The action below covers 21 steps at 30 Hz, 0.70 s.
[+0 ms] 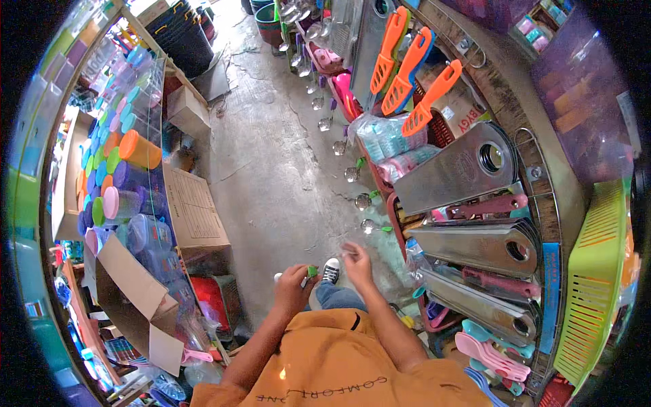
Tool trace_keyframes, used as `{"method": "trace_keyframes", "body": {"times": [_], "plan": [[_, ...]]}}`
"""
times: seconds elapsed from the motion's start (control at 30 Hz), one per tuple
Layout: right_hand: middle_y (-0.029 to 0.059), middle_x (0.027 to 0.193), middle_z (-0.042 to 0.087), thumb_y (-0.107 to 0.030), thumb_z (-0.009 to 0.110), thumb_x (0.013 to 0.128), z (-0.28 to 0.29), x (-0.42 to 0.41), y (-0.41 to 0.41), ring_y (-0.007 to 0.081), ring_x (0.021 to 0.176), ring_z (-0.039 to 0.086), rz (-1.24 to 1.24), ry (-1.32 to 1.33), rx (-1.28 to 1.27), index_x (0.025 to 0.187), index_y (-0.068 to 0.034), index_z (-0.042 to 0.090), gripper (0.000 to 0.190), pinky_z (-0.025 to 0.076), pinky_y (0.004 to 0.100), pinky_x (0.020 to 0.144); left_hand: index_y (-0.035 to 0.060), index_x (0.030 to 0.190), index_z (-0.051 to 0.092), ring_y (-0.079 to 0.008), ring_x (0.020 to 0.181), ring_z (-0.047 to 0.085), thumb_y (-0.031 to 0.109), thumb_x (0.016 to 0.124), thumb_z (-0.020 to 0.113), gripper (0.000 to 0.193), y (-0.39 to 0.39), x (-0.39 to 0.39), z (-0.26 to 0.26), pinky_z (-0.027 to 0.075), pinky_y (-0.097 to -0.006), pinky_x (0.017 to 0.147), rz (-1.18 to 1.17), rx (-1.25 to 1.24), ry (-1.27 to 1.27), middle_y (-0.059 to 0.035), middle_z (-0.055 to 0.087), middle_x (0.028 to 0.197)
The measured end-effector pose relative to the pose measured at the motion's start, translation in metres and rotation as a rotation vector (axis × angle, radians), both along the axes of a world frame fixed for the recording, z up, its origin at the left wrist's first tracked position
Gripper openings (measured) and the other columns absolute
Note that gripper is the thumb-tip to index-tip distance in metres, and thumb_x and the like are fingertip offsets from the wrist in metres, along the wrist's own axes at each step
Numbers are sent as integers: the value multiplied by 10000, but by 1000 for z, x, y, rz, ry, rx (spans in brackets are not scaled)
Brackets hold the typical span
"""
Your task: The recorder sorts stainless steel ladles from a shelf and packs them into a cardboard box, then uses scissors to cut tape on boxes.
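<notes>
My left hand [295,287] is low in the middle, in front of my shirt, its fingers closed on a small green-ended thing [312,271]. Most of that thing is hidden by the hand. My right hand [359,265] is raised to the right of it, fingers loosely bent and apart, a little blurred. Nothing plain shows in its grip. Nearest to the right hand hangs a round metal-ended utensil with a green handle [385,229]. Several similar utensils hang in a row along the shelf's edge beyond it.
Flat metal blades with round holes [473,244] and orange slotted peelers [419,76] hang on the right. A lime plastic basket [590,285] stands at far right. Lidded plastic jars [140,149], an open cardboard box [135,269] and a closed carton [196,208] line the left of the concrete aisle [274,168].
</notes>
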State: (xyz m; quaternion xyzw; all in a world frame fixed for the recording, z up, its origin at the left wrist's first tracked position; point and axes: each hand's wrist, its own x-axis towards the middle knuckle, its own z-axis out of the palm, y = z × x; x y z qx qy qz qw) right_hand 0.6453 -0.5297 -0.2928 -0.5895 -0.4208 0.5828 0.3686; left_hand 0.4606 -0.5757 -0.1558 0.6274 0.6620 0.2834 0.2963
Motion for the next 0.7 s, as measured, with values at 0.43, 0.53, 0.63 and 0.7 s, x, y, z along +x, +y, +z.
{"method": "trace_keyframes", "body": {"times": [0.43, 0.53, 0.63, 0.7], "plan": [[137, 890, 634, -199, 655, 857, 91, -33, 2, 253, 849, 631, 186, -423, 309, 1031, -16, 634, 254, 493, 345, 740, 70, 1143, 564, -383, 979, 569, 240, 802, 671, 396, 25, 15, -46, 475, -459, 819, -68, -179, 109, -169, 592, 1100], [126, 825, 632, -200, 669, 841, 52, -20, 17, 233, 765, 629, 57, -490, 233, 987, -10, 637, 242, 490, 339, 695, 64, 1217, 522, -351, 930, 576, 310, 847, 634, 458, 20, 15, -52, 478, -436, 797, -55, -80, 97, -157, 578, 1075], [100, 780, 627, -189, 678, 834, -10, 11, 29, 184, 720, 628, -136, -562, 179, 962, -6, 630, 228, 488, 312, 676, 68, 1255, 496, -359, 977, 568, 339, 863, 620, 493, 12, 6, -48, 469, -435, 841, -46, -181, 70, -170, 561, 1111], [95, 773, 627, -191, 674, 837, -50, 35, 34, 173, 720, 628, -254, -595, 179, 962, -10, 621, 227, 487, 309, 673, 74, 1257, 497, -362, 1012, 564, 333, 870, 615, 480, 0, -4, -44, 464, -432, 856, -45, -302, 20, -167, 567, 1113]]}}
